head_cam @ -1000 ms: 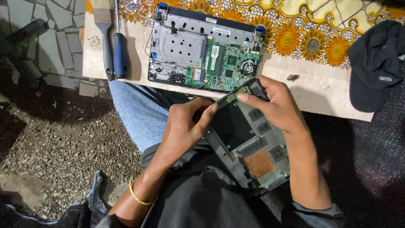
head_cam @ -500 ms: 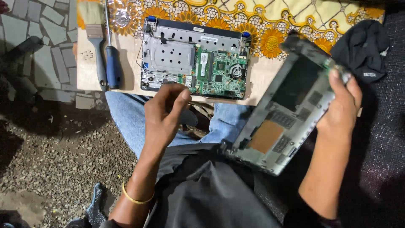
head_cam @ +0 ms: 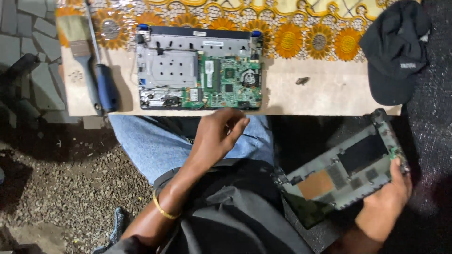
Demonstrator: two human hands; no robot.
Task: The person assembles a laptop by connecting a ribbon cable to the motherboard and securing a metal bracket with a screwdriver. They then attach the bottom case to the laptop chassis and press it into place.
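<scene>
Right grip: the right hand (head_cam: 386,207) is closed on the lower right edge of the grey bottom cover (head_cam: 343,171), fingers curled over its rim, holding it tilted off to the right, clear of the worktop (head_cam: 325,89).
Left grip: the left hand (head_cam: 219,134) holds nothing; its fingers are loosely bent and it hovers just below the front edge of the opened laptop (head_cam: 200,68), above the lap.
Opened laptop: lies flat on the worktop, underside up, green circuit board (head_cam: 230,82) and silver metal plate (head_cam: 169,68) exposed.
Bottom cover: well apart from the laptop, its inner face up, with a copper-coloured patch and a dark rectangular opening.
Tools: a blue-handled screwdriver (head_cam: 106,84) and a paintbrush (head_cam: 80,42) lie side by side at the worktop's left end.
Screw: a small dark piece (head_cam: 302,81) lies right of the laptop.
Cap: a black cap (head_cam: 395,51) rests at the right end.
Wrist: a gold bangle (head_cam: 162,209) on the left arm.
</scene>
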